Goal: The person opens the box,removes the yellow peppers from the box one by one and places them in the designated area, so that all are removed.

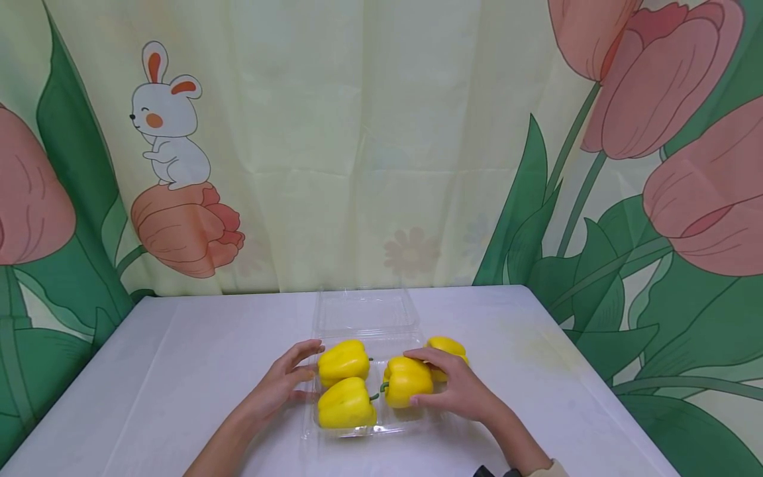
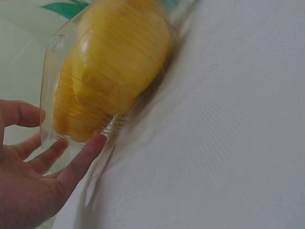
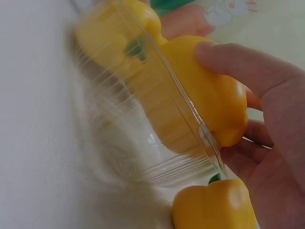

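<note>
My right hand [image 1: 456,384] grips a yellow bell pepper [image 1: 405,382], its green stem pointing left, over the right part of a clear plastic clamshell box [image 1: 384,430]. In the right wrist view, the thumb presses the gripped pepper [image 3: 205,90] beside the box rim [image 3: 188,102]. Two more yellow bell peppers lie in the box's left part, a far one [image 1: 342,363] and a near one [image 1: 346,403]. Extended fingers of my left hand [image 1: 280,381] touch the box's left side; in the left wrist view, fingertips [image 2: 99,140] rest against its ribbed wall.
Another yellow bell pepper [image 1: 447,346] lies on the table just right of the box, partly behind my right hand. The clear lid [image 1: 363,311] is folded back toward the curtain [image 1: 298,165]. A white cloth covers the table [image 1: 179,371].
</note>
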Available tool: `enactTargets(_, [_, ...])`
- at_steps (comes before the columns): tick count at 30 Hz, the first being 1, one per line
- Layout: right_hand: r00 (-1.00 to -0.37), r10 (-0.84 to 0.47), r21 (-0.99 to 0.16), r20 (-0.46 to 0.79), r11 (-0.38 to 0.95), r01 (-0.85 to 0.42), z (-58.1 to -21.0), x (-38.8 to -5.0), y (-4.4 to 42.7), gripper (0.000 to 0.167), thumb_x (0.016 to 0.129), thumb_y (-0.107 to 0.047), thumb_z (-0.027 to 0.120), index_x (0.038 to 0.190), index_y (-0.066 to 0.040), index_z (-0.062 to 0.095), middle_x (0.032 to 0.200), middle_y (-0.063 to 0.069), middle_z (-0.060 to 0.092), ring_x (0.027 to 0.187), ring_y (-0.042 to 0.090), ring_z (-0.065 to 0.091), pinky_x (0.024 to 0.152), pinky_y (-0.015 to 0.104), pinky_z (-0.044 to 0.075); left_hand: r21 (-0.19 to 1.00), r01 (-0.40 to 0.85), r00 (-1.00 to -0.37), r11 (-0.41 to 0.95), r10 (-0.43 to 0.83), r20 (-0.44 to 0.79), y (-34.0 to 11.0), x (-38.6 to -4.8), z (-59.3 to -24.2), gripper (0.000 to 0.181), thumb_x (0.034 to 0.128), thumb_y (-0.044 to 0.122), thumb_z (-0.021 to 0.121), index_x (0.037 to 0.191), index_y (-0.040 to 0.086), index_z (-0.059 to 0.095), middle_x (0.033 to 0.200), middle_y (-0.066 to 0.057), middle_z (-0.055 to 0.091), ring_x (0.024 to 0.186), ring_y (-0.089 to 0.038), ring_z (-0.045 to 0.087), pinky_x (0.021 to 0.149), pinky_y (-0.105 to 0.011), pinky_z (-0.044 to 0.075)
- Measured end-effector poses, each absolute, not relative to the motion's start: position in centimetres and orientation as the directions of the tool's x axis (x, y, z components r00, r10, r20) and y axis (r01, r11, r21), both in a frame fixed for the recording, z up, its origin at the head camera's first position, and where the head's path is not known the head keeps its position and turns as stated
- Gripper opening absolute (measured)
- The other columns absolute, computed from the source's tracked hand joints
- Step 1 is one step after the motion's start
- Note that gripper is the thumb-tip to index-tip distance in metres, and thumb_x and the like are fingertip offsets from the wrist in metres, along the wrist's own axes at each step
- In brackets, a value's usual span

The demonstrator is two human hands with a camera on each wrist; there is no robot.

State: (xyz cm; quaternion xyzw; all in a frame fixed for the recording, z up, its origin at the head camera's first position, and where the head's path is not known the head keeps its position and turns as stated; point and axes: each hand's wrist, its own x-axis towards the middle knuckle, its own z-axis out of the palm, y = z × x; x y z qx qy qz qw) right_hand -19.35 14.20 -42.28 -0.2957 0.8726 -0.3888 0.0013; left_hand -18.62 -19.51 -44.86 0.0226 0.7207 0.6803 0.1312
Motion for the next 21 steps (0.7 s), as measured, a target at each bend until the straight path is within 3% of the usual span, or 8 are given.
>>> enactTargets(7, [-0.82, -0.521, -0.691, 0.235, 0.504, -0.518, -42.14, -19.31, 14.33, 0.058, 0.077, -0.042, 0.079, 0.129, -0.028, 0.058, 0.127, -0.012, 0.062, 0.111, 0.009, 0.058, 0.099, 0.025, 0.05, 0.986, -0.148, -0.966, 0.077, 0.203, -0.161, -19.43, -18.58, -44.83, 0.055, 0.0927, 0.009, 0.051, 0.146, 0.015, 0.037, 0.153, -0.01, 0.035, 0.128, -0.034, 0.046, 0.086, -0.043, 0.058])
enactTargets(21, [-0.819, -0.513, -0.69, 0.257, 0.496, -0.527, -41.58, -18.95, 14.56, 0.057, 0.077, -0.04, 0.079, 0.128, -0.029, 0.058, 0.126, -0.011, 0.062, 0.109, 0.008, 0.058, 0.097, 0.027, 0.052, 0.987, -0.142, -0.967, 0.07, 0.202, -0.153, -19.4, -18.47, -44.82, 0.054, 0.0935, 0.009, 0.051, 0.146, 0.015, 0.037, 0.153, -0.01, 0.036, 0.129, -0.034, 0.045, 0.086, -0.043, 0.058])
